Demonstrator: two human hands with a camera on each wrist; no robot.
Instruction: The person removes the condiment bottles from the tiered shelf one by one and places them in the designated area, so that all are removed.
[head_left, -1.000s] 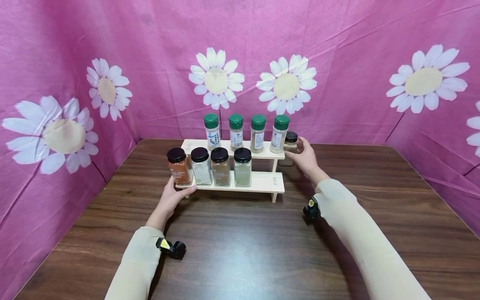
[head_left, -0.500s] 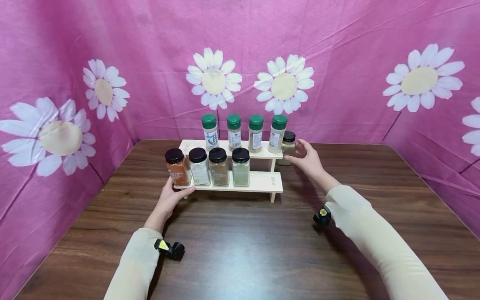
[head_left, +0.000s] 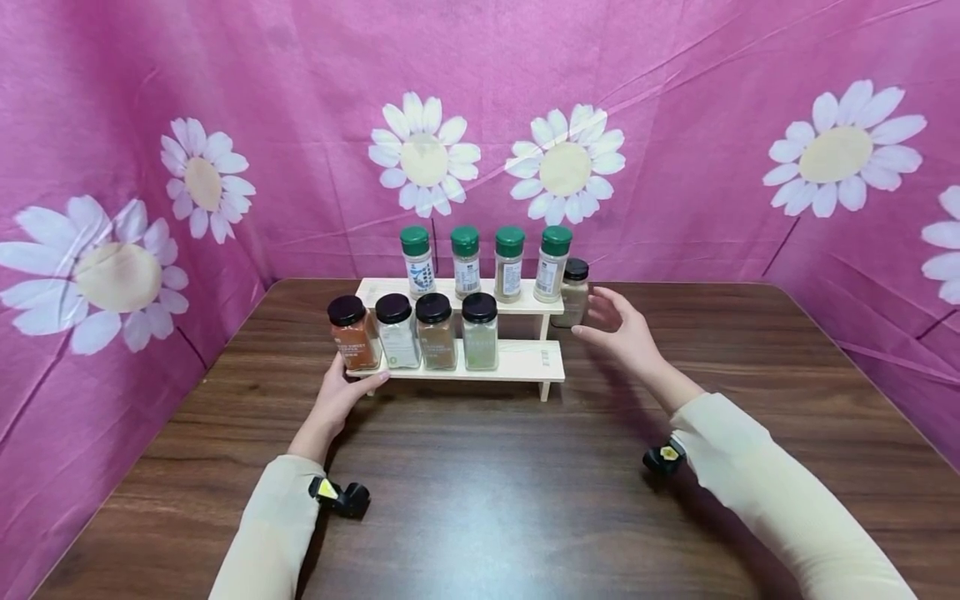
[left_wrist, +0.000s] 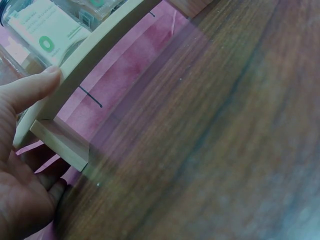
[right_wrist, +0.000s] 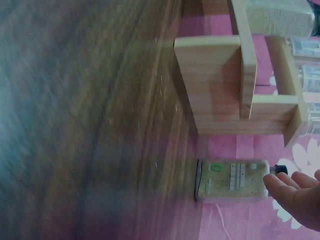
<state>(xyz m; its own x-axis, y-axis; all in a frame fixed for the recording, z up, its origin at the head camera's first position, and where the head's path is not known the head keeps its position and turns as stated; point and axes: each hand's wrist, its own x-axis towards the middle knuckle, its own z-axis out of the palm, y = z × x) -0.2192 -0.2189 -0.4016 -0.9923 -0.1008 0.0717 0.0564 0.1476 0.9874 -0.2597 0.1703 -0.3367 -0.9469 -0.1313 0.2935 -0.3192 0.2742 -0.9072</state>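
Observation:
A two-step wooden spice rack (head_left: 517,360) stands on the table. My left hand (head_left: 341,392) holds the left end of its lower step: in the left wrist view the thumb lies on the front edge and the fingers reach behind the leg (left_wrist: 62,142). Right of the rack, a black-capped spice jar (head_left: 574,302) stands upright on the table. My right hand (head_left: 618,333) is beside that jar with fingers spread and nothing held. In the right wrist view its fingertips overlap the jar's cap (right_wrist: 281,170); touching cannot be told there.
Black-capped jars, one with red powder (head_left: 358,344), fill the left of the lower step. Several green-capped shakers (head_left: 508,267) line the upper step. A pink flowered cloth (head_left: 675,192) hangs behind the wooden table (head_left: 480,492).
My right hand has drawn back to the right and nearer, off the jar it was around. The left hand keeps its hold on the rack. The view has shifted slightly.

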